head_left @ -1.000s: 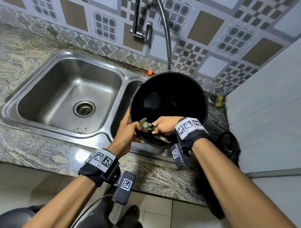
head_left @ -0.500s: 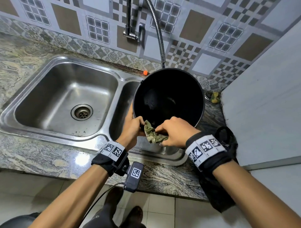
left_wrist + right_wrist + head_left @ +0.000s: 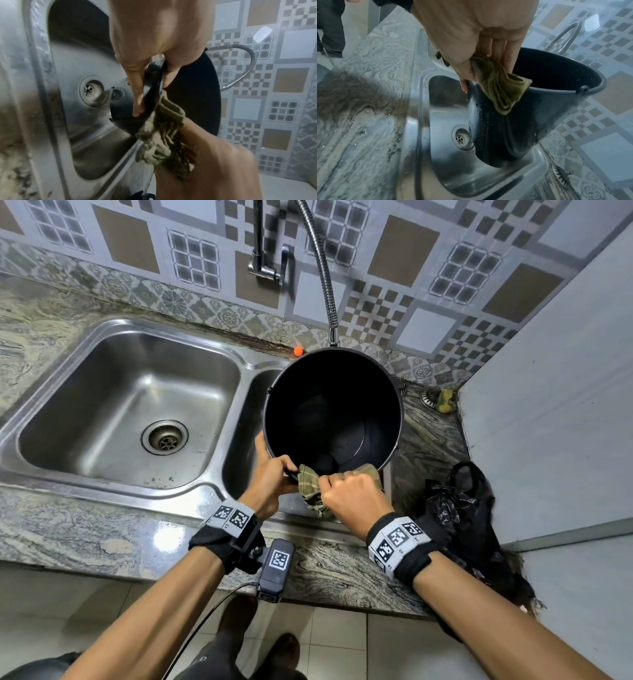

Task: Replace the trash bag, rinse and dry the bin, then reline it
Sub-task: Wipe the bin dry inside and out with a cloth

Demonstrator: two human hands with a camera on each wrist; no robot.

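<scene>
A black round bin [image 3: 332, 409] stands tilted in the right sink basin, its mouth facing me. My left hand [image 3: 270, 474] grips the near rim, thumb inside and fingers outside [image 3: 137, 86]. My right hand [image 3: 349, 491] holds a folded green checked cloth [image 3: 310, 484] draped over that rim beside the left hand. In the right wrist view the cloth [image 3: 501, 88] hangs down the bin's wet outer wall [image 3: 513, 128]. In the left wrist view the cloth [image 3: 163, 129] bunches against the rim. A crumpled black trash bag [image 3: 455, 508] lies on the counter to the right.
The left sink basin [image 3: 85, 412] with its drain [image 3: 164, 437] is beside the bin. A flexible metal tap hose [image 3: 323, 272] arcs down behind the bin. A white panel [image 3: 555, 412] bounds the right side. A small sponge [image 3: 445, 400] sits in the back corner.
My right hand has drawn the cloth out from inside the bin, toward me and over the near rim. The left hand keeps its hold on the rim.
</scene>
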